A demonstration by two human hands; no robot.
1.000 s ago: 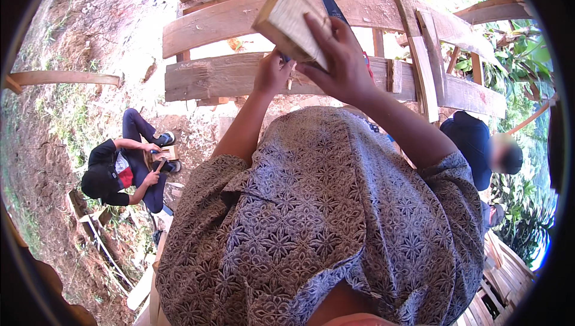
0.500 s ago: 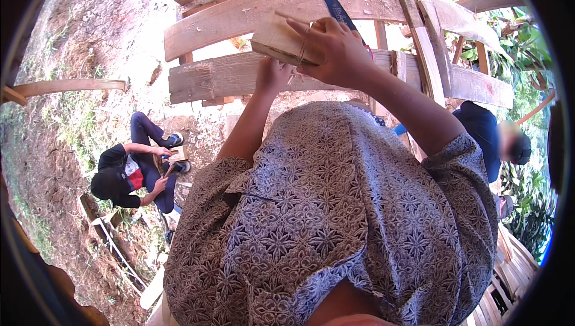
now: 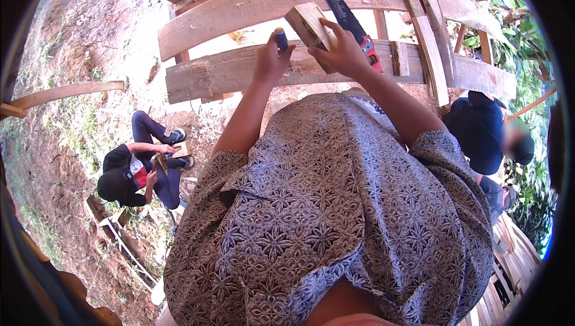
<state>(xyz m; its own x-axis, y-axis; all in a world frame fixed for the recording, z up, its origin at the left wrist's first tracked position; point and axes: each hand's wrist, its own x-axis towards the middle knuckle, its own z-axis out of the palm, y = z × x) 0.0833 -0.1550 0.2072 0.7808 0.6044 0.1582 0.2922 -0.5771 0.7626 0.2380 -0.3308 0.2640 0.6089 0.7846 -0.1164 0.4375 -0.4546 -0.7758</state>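
My right hand (image 3: pixel 345 55) grips a thick block of pale wood (image 3: pixel 310 22), tilted up over the plank bench. The fingers and thumb press on the block's near end. My left hand (image 3: pixel 273 62) is closed around a short dark-blue cylinder with a tan end (image 3: pixel 281 40), which sticks up from the fist. What lies below that end is hidden in the fist, so I cannot tell its kind. The two hands are apart, the cylinder just left of the block. A handsaw (image 3: pixel 342 10) with a dark blade and red handle lies right behind the block.
Rough boards (image 3: pixel 239 71) with gaps between them form the bench. Narrow uprights (image 3: pixel 428 50) cross it at the right. A person in a black cap (image 3: pixel 141 170) sits on the ground at the left with wood in hand. Another person in dark clothing (image 3: pixel 476 131) is close at my right.
My hands have drawn apart. The block has turned and tipped upward in my right hand, and the blue cylinder now shows in my left. The seated person's hands and wood have shifted.
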